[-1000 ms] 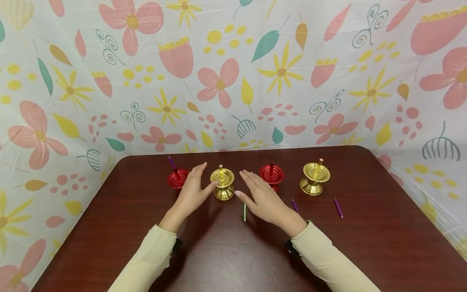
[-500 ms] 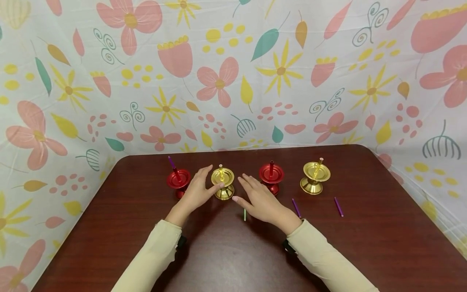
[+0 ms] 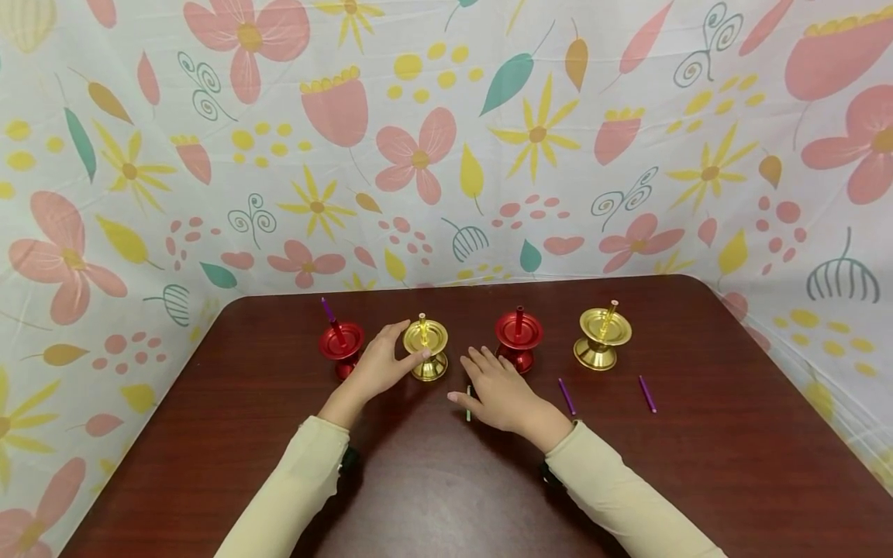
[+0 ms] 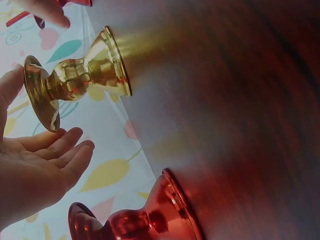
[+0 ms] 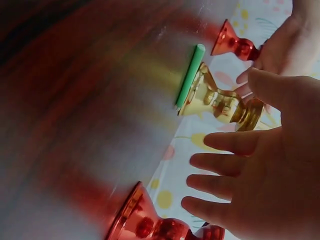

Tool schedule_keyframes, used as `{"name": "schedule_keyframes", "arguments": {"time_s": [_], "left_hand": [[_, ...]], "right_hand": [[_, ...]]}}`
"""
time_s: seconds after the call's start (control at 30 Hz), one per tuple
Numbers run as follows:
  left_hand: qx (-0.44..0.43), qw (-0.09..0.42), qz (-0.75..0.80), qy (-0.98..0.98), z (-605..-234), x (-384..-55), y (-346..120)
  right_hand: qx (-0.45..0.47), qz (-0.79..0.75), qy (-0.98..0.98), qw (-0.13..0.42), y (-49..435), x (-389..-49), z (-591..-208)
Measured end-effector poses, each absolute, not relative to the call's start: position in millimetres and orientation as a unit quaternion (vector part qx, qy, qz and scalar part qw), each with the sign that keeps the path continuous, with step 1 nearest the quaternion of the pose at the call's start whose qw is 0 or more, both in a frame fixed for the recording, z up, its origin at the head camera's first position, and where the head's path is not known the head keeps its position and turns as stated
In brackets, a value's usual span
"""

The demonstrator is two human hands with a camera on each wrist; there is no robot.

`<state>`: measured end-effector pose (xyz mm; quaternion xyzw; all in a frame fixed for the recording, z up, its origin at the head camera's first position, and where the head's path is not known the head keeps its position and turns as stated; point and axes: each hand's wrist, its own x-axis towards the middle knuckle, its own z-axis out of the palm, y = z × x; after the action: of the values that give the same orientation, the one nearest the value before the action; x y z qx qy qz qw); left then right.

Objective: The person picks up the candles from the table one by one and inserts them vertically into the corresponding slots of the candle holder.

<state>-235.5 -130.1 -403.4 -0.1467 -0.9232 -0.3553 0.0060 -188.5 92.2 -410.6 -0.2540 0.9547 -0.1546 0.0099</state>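
My left hand [image 3: 375,370] is at the left of a gold candle holder [image 3: 429,366], gripping the rim of its dish between thumb and fingers. In the left wrist view, thumb and index finger meet opposite sides of the dish of this gold candle holder [image 4: 70,80]. Its upright socket has a pale top. Palm down and fingers spread, my right hand [image 3: 504,394] hovers over the table beside a thin green candle [image 3: 469,409], partly hidden by the thumb. The green candle [image 5: 191,76] lies in front of the gold holder, apart from my right fingers.
A red holder [image 3: 342,341] with a tilted purple candle [image 3: 328,310] stands at the left. Right of centre are another red holder [image 3: 518,332] and a second gold holder [image 3: 604,337]. Two purple candles [image 3: 567,397] lie before them on the dark wooden table [image 3: 446,496].
My left hand has moved slightly right onto the gold holder's dish. My right hand has lowered towards the green candle, its fingers drawing back a little. Holders and candles stay put.
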Motion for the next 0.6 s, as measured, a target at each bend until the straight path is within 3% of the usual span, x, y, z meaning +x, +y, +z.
{"name": "schedule_keyframes", "arguments": {"time_s": [0.33, 0.6], "left_hand": [[-0.149, 0.005, -0.354, -0.923, -402.1, -236.0, -130.5], [-0.147, 0.003, -0.357, -0.922, -402.6, -235.6, -130.4]], "right_hand": [[-0.225, -0.117, 0.966, 0.049, 90.2, -183.7, -411.5], [-0.231, -0.105, 0.966, 0.050, 89.6, -178.4, -409.7]]}}
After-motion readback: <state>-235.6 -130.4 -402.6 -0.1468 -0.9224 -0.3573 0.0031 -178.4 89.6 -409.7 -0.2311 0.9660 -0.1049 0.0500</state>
